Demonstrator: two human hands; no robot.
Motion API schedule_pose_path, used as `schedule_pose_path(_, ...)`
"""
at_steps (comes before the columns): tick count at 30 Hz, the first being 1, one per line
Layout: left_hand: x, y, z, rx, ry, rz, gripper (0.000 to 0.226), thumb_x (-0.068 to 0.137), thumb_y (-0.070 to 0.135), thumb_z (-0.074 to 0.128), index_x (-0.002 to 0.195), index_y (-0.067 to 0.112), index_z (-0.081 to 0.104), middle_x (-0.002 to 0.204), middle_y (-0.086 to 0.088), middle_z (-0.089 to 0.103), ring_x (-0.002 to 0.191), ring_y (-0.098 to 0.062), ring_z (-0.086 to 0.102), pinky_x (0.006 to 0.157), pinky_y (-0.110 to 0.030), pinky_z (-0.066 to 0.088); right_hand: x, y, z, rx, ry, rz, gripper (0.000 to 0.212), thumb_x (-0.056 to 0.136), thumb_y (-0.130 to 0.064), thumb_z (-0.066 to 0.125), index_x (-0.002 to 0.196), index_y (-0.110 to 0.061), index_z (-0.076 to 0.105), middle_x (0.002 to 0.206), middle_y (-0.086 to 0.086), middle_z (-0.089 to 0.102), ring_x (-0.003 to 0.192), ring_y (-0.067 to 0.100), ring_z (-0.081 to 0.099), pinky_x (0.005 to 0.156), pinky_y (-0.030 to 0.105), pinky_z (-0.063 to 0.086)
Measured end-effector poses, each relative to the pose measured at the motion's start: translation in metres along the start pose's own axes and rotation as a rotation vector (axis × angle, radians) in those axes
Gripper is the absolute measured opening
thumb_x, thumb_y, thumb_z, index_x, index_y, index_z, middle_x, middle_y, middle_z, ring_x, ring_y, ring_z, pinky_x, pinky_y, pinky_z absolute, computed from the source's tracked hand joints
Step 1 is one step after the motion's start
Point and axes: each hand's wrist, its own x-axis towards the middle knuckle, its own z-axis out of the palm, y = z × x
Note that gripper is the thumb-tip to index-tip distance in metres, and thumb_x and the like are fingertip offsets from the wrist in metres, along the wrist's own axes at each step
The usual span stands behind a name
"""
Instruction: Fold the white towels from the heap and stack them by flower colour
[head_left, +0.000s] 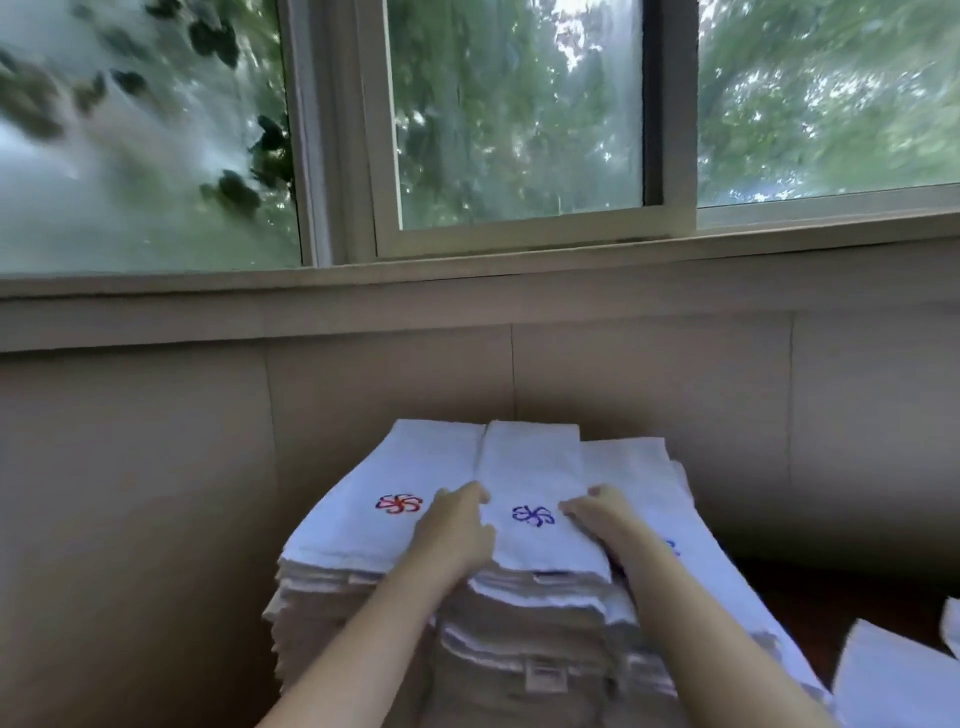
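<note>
Hands sit on either side of the folded blue-flower towel (535, 499), which lies on top of the middle stack of folded towels (530, 623). The left hand (457, 525) rests with curled fingers against the towel's left edge; whether it pinches the cloth or only presses it cannot be told. The right hand (597, 512) lies at the right edge, fingers bent onto the fabric.

The stacks look tall and their lower layers uneven, so a sideways push could probably slide the top towels or tip a column. The red-flower stack (384, 499) touches the blue one on the left, so a nudge that way could drag a towel across and mix the colours. A third pile (691, 525) crowds the right side, its flower mostly hidden by the right arm.

Behind, the stacks stand near the wall below the window (519, 130). Loose white cloth (893, 675) lies at lower right on the dark worktop (821, 597), where some open room remains.
</note>
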Motion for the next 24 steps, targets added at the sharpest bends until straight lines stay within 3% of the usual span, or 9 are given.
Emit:
schedule_pose_path(3, -0.001, 0.003, 0.01, 0.175, 0.065, 0.066, 0.039, 0.094, 0.008, 0.04, 0.13, 0.016, 0.051, 0.13, -0.011, 0.046, 0.115, -0.031, 0.052, 0.093, -0.032, 0.041, 0.003, 0.0, -0.002, -0.002, 0.052, -0.092, 0.032, 0.084, -0.012, 0.066, 0.111, 0.0, 0.054, 0.102, 0.014, 0.062, 0.101, 0.031, 0.062, 0.088, 0.033, 0.048)
schedule_pose_path(6, -0.012, 0.013, 0.018, 0.389, 0.071, 0.039, 0.038, 0.092, 0.0, 0.036, 0.125, 0.008, 0.054, 0.126, -0.014, 0.049, 0.114, -0.034, 0.052, 0.09, -0.036, 0.044, -0.006, -0.001, -0.004, 0.072, 0.007, -0.079, 0.024, 0.086, -0.009, 0.064, 0.102, -0.008, 0.048, 0.09, 0.01, 0.06, 0.082, 0.026, 0.062, 0.087, 0.041, 0.051)
schedule_pose_path(10, -0.023, 0.025, 0.028, 0.658, -0.006, -0.013, 0.039, 0.097, 0.001, 0.033, 0.132, 0.005, 0.049, 0.135, -0.013, 0.044, 0.125, -0.031, 0.047, 0.095, -0.037, 0.042, -0.022, -0.003, 0.0, -0.03, 0.0, -0.097, 0.03, 0.084, -0.009, 0.061, 0.111, 0.003, 0.054, 0.111, 0.018, 0.062, 0.101, 0.03, 0.061, 0.092, 0.041, 0.051)
schedule_pose_path(15, -0.043, 0.024, 0.041, 1.029, 0.051, 0.138, 0.039, 0.094, -0.003, 0.034, 0.126, 0.007, 0.055, 0.129, -0.01, 0.046, 0.122, -0.029, 0.037, 0.09, -0.032, 0.031, -0.056, -0.008, 0.0, -0.226, 0.021, -0.097, 0.022, 0.087, -0.018, 0.062, 0.102, -0.004, 0.054, 0.103, 0.01, 0.059, 0.094, 0.025, 0.057, 0.078, 0.029, 0.044)
schedule_pose_path(17, -0.05, 0.022, 0.042, 1.026, 0.081, 0.183, 0.039, 0.096, -0.001, 0.031, 0.13, 0.004, 0.05, 0.131, -0.013, 0.041, 0.123, -0.03, 0.034, 0.096, -0.036, 0.031, -0.074, -0.012, -0.007, -0.259, -0.025, -0.077, 0.02, 0.087, -0.017, 0.062, 0.1, -0.004, 0.054, 0.089, 0.008, 0.054, 0.08, 0.021, 0.053, 0.068, 0.027, 0.041)
schedule_pose_path(19, -0.063, 0.023, 0.042, 0.901, 0.119, 0.189, 0.044, 0.098, 0.002, 0.03, 0.142, 0.001, 0.033, 0.139, -0.018, 0.036, 0.13, -0.03, 0.032, 0.102, -0.041, 0.03, -0.092, -0.01, -0.021, -0.198, -0.073, -0.057, 0.031, 0.087, -0.01, 0.064, 0.115, 0.001, 0.055, 0.08, 0.008, 0.051, 0.069, 0.02, 0.05, 0.059, 0.027, 0.042)
schedule_pose_path(21, -0.079, 0.024, 0.046, 0.789, 0.188, 0.279, 0.063, 0.096, 0.012, 0.046, 0.151, 0.007, 0.016, 0.148, -0.023, 0.027, 0.136, -0.034, 0.029, 0.107, -0.047, 0.028, -0.115, -0.001, -0.041, -0.127, -0.099, -0.053, 0.03, 0.086, -0.001, 0.063, 0.115, 0.001, 0.058, 0.076, 0.009, 0.053, 0.055, 0.019, 0.051, 0.053, 0.025, 0.045)
schedule_pose_path(24, -0.106, 0.032, 0.057, 0.67, 0.275, 0.479, 0.087, 0.071, 0.024, 0.078, 0.146, 0.012, 0.035, 0.145, -0.024, 0.038, 0.13, -0.035, 0.044, 0.103, -0.047, 0.039, -0.15, 0.031, -0.087, -0.188, -0.031, -0.086, 0.017, 0.085, 0.001, 0.055, 0.1, -0.004, 0.062, 0.073, 0.008, 0.057, 0.046, 0.017, 0.054, 0.045, 0.022, 0.045)
